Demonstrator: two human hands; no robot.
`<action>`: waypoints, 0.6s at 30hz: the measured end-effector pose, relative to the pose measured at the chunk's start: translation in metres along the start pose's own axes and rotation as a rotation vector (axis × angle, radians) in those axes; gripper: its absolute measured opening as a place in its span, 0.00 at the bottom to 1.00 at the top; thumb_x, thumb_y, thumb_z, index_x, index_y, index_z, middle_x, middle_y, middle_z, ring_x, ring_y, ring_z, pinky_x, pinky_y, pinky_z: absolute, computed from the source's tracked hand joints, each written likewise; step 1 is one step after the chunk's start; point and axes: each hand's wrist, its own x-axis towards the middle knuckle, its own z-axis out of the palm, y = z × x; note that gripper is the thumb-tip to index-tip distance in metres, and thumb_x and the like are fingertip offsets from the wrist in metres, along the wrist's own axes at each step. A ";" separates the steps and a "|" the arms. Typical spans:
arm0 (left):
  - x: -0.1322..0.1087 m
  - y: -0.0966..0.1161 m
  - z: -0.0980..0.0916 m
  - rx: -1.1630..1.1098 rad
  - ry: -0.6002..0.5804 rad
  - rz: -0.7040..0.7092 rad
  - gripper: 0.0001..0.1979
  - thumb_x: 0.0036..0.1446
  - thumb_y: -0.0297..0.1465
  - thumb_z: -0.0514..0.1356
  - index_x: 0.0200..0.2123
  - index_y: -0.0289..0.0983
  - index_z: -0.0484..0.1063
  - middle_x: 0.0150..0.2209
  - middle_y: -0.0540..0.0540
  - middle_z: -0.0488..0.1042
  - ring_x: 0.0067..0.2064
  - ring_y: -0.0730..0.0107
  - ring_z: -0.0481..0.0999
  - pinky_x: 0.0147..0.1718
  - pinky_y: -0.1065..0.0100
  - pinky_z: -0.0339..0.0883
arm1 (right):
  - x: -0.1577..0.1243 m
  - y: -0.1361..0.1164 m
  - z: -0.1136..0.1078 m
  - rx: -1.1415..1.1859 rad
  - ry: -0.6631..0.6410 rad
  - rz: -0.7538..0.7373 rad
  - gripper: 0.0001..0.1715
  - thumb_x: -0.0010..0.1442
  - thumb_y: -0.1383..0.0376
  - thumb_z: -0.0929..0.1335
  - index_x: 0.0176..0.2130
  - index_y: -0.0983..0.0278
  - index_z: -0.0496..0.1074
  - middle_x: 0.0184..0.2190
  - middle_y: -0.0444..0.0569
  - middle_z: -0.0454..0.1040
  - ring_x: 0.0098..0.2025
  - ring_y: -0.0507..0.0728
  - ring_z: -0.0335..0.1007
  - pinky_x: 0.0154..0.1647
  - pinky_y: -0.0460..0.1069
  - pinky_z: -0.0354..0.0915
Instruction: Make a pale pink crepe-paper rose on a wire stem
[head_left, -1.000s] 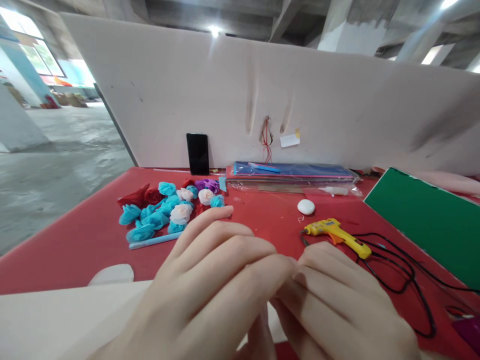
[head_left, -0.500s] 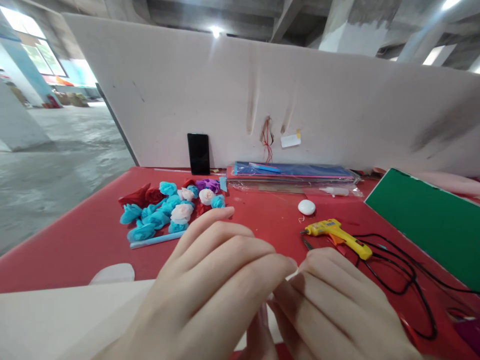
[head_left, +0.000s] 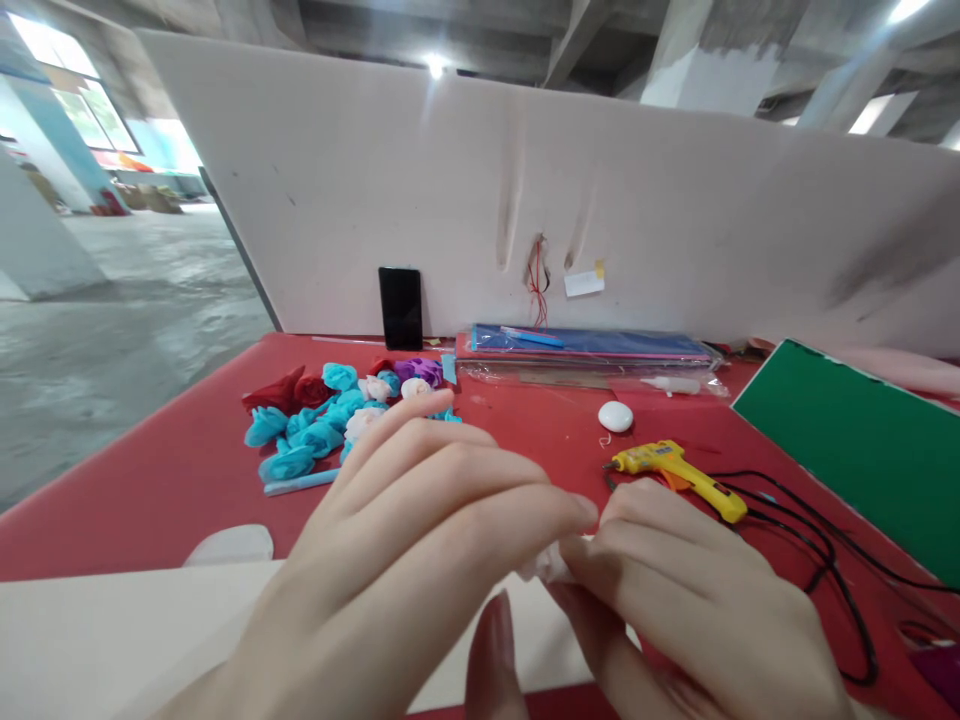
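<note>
My left hand [head_left: 405, 560] and my right hand [head_left: 690, 590] meet low in the middle of the view, fingertips pinched together on a small crumpled piece of pale pink paper [head_left: 546, 566]. Most of that paper is hidden behind my fingers. Under my hands lies a cream sheet [head_left: 112, 630] on the red table [head_left: 165, 480]. A heap of paper roses [head_left: 330, 425] in blue, white, red and purple lies beyond my left hand. A yellow glue gun [head_left: 675, 468] lies just past my right hand.
A black cord [head_left: 817, 560] loops from the glue gun to the right. A white round object [head_left: 615, 416], a packet of coloured paper sheets [head_left: 585, 345], a black phone [head_left: 400, 308] leaning on the white partition, and a green board [head_left: 862, 440] surround the spot.
My fingers have lifted slightly and the pale pink paper between them now shows. My left thumb has come up into view. The view has shifted a little.
</note>
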 end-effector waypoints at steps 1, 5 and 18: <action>0.002 0.001 0.001 -0.002 0.008 0.007 0.16 0.54 0.25 0.59 0.44 0.45 0.75 0.35 0.49 0.80 0.39 0.58 0.79 0.45 0.56 0.75 | 0.001 0.000 -0.001 0.014 0.002 -0.014 0.25 0.72 0.66 0.66 0.23 0.66 0.75 0.17 0.44 0.70 0.21 0.51 0.62 0.22 0.49 0.62; 0.014 0.010 0.008 -0.005 0.115 0.092 0.17 0.50 0.19 0.56 0.42 0.42 0.74 0.35 0.52 0.79 0.38 0.65 0.78 0.46 0.63 0.73 | 0.000 0.001 0.000 0.017 0.004 -0.009 0.25 0.73 0.64 0.65 0.25 0.65 0.77 0.18 0.44 0.70 0.22 0.51 0.62 0.23 0.49 0.63; 0.012 0.015 0.008 0.067 0.087 -0.009 0.17 0.57 0.22 0.58 0.44 0.50 0.73 0.31 0.56 0.80 0.37 0.62 0.80 0.59 0.54 0.70 | 0.001 -0.003 0.003 -0.199 0.016 -0.048 0.32 0.72 0.67 0.65 0.15 0.64 0.70 0.14 0.44 0.68 0.21 0.51 0.58 0.22 0.51 0.59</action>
